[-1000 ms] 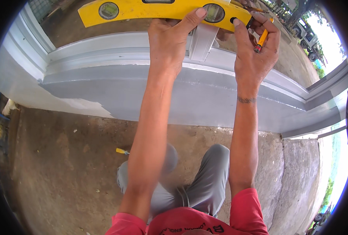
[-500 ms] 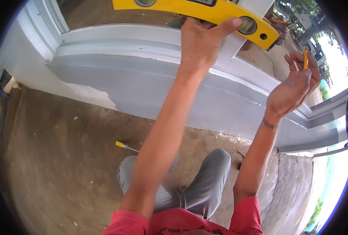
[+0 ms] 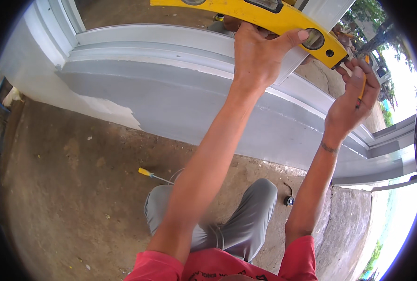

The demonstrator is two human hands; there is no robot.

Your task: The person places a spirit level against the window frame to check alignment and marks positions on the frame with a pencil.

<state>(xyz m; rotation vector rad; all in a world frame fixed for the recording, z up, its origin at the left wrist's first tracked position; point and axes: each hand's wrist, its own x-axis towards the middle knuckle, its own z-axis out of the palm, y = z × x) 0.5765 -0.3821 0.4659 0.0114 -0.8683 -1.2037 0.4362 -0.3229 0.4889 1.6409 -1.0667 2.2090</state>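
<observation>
A yellow spirit level [image 3: 288,21] lies across the white upright post [image 3: 328,11] of a window frame at the top of the view. My left hand [image 3: 257,61] grips its lower edge, thumb over the front face near the round vial; the fingertips behind are hidden. At the level's right end is my right hand [image 3: 350,105], fingertips close to or touching the end cap. A thin yellow-orange pencil [image 3: 362,89] sits in that hand, slanting between the fingers.
Below the white window sill [image 3: 161,35] runs a grey-painted wall [image 3: 171,89] with an unpainted pale patch at left. On the brown floor lie a yellow-handled screwdriver [image 3: 145,172] and, right of my knees, a small tape measure [image 3: 289,201].
The level and my left hand have shifted right and slightly down. My right hand has come in toward the level's end, and the pencil has turned lower in its fingers.
</observation>
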